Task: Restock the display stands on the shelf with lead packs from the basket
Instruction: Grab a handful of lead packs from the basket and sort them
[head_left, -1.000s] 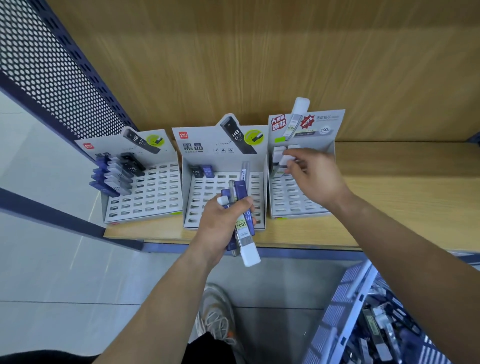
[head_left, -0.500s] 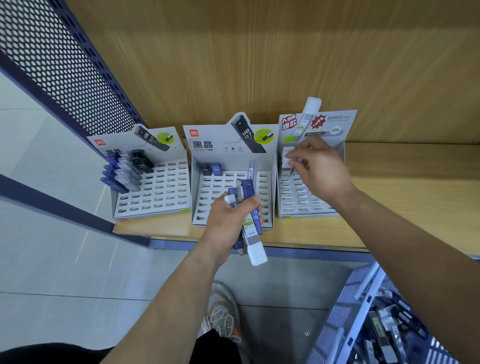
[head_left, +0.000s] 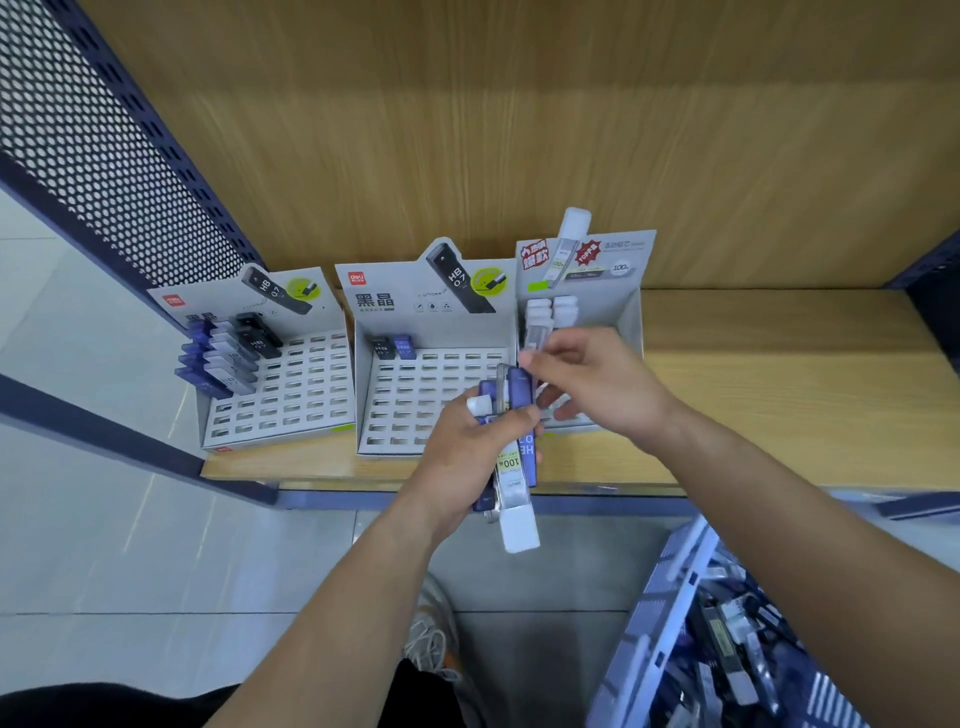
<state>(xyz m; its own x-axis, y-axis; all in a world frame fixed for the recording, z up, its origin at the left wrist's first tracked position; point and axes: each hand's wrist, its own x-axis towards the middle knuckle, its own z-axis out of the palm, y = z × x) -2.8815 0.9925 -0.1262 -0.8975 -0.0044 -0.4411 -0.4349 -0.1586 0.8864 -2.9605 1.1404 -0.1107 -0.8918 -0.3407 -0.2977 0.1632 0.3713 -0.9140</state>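
The left hand grips a fanned bundle of lead packs, purple and clear ones mixed, above the front edge of the shelf. The right hand has bent fingers at the bundle's top; whether they already pinch a pack cannot be told.

Risks, as judged:
- Drawing one pack out may drag its neighbours loose. The bundle overhangs the front edge, so a slipped pack would fall to the floor, not the shelf.
- Mixed types invite a pack going into the wrong stand.
- The right forearm crosses close to the right stand, a light card piece that a brush could shift.

Room: the middle stand shows mostly open slots, and the left stand is filled only along its left side. The shelf lies bare toward its right end. A perforated side panel closes the left end. The basket sits below the front edge, to the right.
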